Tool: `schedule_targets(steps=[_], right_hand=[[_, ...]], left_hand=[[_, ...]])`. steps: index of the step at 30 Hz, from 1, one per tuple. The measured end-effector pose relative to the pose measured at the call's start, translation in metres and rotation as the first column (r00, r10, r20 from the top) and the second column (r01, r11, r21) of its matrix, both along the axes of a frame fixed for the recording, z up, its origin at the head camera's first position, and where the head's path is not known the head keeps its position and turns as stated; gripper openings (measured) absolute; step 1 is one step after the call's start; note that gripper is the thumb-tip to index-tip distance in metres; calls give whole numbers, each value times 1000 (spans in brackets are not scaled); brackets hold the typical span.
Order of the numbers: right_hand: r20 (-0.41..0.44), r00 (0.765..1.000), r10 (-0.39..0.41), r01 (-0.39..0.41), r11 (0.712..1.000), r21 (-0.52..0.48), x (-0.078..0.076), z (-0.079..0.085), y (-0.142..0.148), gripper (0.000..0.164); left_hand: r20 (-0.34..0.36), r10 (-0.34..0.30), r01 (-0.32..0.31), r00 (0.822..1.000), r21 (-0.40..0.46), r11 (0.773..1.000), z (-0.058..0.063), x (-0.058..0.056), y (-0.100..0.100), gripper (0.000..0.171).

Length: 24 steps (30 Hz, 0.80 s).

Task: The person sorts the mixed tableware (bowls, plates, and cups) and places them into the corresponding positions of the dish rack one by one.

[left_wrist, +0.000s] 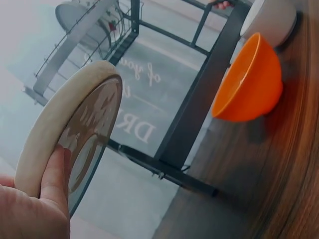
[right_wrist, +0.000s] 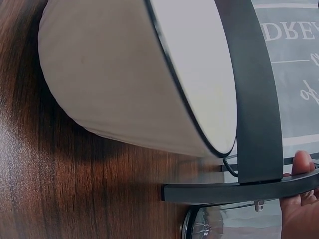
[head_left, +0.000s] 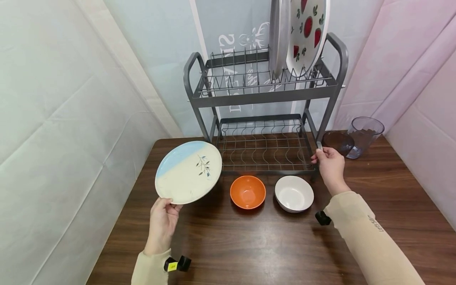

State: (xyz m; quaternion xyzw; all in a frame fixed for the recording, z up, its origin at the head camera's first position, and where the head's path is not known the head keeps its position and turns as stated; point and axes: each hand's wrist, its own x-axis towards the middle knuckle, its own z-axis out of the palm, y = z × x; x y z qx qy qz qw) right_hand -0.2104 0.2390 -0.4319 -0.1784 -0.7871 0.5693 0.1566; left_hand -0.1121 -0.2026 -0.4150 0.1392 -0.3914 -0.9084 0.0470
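My left hand (head_left: pixel 164 221) pinches the near rim of a blue and cream plate (head_left: pixel 189 172) with a small leafy sprig on it. The plate is held up off the table, left of the dark two-tier dish rack (head_left: pixel 263 95). In the left wrist view, the thumb lies against the rim and the plate's underside (left_wrist: pixel 94 119) shows. My right hand (head_left: pixel 330 166) grips the rack's front right leg, low down. An orange bowl (head_left: pixel 248 192) and a white bowl (head_left: pixel 294 194) with a dark rim stand on the table before the rack.
Upright in the rack's top tier are a strawberry-patterned plate (head_left: pixel 308 35) and a greyish plate (head_left: pixel 279 39) beside it. Right of the rack stand a clear glass (head_left: pixel 363 136) and a dark transparent vessel (head_left: pixel 338 143). Pale curtains hang around the brown wooden table (head_left: pixel 249 245).
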Motion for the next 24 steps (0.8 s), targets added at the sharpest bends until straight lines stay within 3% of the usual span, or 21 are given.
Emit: schedule_targets(steps=[8, 11, 14, 17, 19, 24], right_hand=[[-7, 1000, 9, -10, 999, -39, -3, -4, 4, 33], [-43, 999, 12, -19, 985, -171, -13, -29, 19, 36], [-104, 995, 3, -30, 965, -260, -31, -71, 40, 40], [-111, 994, 10, -35, 974, -225, -40, -95, 50, 45], [-80, 997, 4, -19, 982, -189, -35, -88, 43, 47], [42, 998, -46, 50, 994, -96, 0, -26, 5, 44]], left_hand=[[-9, -65, 65, 998, -11, 998, 3, 5, 12, 26], [-20, -95, 95, 995, -26, 995, 1, 5, 16, 26], [-17, -124, 123, 992, -38, 992, 0, 5, 21, 26], [-16, -141, 140, 990, -53, 989, 0, 5, 26, 27], [-26, -150, 149, 988, -46, 988, 0, 3, 28, 27], [-32, -175, 173, 984, -40, 984, 2, -1, 34, 27]])
